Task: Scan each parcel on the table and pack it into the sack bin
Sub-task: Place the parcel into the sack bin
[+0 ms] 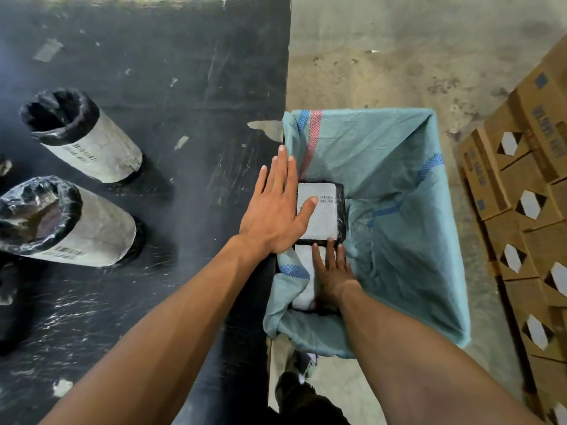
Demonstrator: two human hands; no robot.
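Note:
A flat black-wrapped parcel (pixel 325 216) with a white barcode label lies inside the teal sack bin (pixel 408 191), beside the table's right edge. My left hand (pixel 276 210) hovers flat over the bin's rim, fingers spread, thumb over the label. My right hand (pixel 333 277) reaches down into the bin, fingers spread, resting on a second white-labelled parcel (pixel 305 289) just nearer to me. Two cylindrical parcels, one farther (pixel 92 142) and one nearer (pixel 79 228), wrapped in black plastic with grey barcode labels, stand on the black table (pixel 184 87) at the left.
Stacked cardboard boxes (pixel 521 210) stand on the concrete floor right of the bin. A shoe (pixel 294 384) shows below the bin. Scraps of torn label dot the table. Dark wrapped shapes (pixel 6 289) sit at the far left edge.

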